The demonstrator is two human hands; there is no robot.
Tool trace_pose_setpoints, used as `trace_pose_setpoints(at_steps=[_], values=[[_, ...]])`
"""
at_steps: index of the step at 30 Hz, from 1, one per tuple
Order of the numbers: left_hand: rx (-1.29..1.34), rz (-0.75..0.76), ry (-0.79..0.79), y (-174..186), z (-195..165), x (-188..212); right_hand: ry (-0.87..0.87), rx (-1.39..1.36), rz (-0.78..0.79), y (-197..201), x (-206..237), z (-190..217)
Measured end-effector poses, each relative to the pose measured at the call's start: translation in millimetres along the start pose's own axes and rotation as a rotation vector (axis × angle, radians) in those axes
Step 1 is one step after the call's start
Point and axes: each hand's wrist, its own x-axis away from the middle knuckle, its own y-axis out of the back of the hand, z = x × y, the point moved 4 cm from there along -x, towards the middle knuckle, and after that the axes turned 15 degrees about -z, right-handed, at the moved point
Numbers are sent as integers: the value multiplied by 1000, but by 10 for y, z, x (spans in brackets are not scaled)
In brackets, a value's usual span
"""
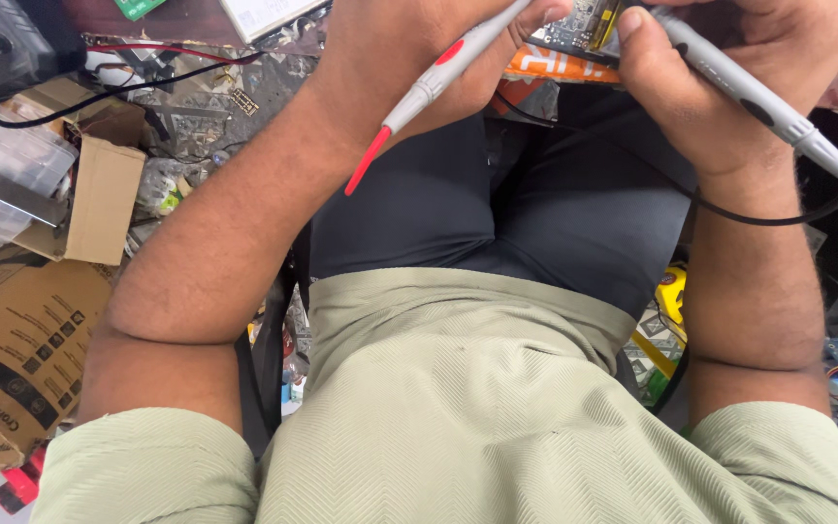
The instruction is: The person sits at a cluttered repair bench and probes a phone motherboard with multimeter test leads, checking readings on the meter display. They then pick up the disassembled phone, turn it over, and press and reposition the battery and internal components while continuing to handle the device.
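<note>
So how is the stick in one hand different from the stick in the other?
The left-hand probe has red markings and a red tail; the right-hand probe has black markings and a black cable. The left one slants down-left, the right one down-right. Both are grey, pen-shaped, and point at the circuit board.

Light: bright, even, soft daylight look, source not visible.
Shadows: faint under my forearms, deeper on my dark trousers (555, 204).
Glare: mild sheen on clear plastic (2, 180), far left.
Focus: my shirt (458, 417) sharp; frame edges slightly stretched.
</note>
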Motion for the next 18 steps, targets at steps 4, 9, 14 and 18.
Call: trace_pose_setpoints(at_steps=[4, 9, 14, 18], values=[[33, 13, -6, -14, -6, 4, -2, 1, -1, 4, 14, 22], [36, 13, -13, -21, 9, 7, -3, 5, -2, 10, 13, 25], [34, -14, -9, -24, 15, -5, -9, 19, 13, 1, 10, 33], [27, -41, 14, -29, 6, -41, -15, 33, 44, -50, -10, 44]])
